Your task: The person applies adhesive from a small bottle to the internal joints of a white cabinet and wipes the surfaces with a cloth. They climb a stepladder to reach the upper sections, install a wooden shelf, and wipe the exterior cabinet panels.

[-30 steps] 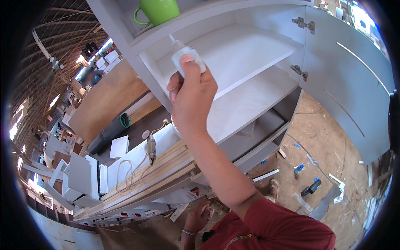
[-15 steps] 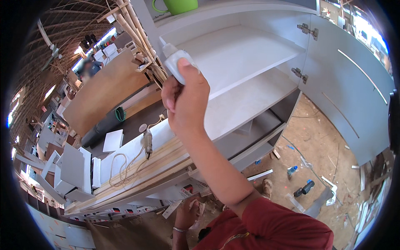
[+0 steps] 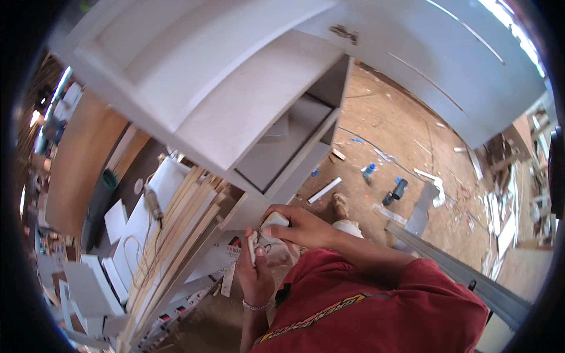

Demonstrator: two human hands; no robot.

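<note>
My right hand (image 3: pixel 303 228) is closed around a small white bottle (image 3: pixel 275 220), held in front of my chest. Just below it, my left hand (image 3: pixel 256 272), with a bracelet on the wrist, pinches a thin white piece (image 3: pixel 251 247) right beside the bottle. The two hands touch. Both are low in front of the white cabinet (image 3: pixel 235 112), near its bottom edge. What the thin piece is cannot be made out.
The cabinet's door (image 3: pixel 435 65) stands open to the right, over a dirt floor (image 3: pixel 400 135) strewn with scraps and a blue bottle (image 3: pixel 368 170). Long wooden strips (image 3: pixel 176 235) and white boards (image 3: pixel 88 282) lie on a bench at the left. A grey rail (image 3: pixel 459 270) runs by my right shoulder.
My right hand came down from the upper cabinet shelf with the white bottle to chest height, where it now meets my left hand. The view tilted downward and the green cup left the picture.
</note>
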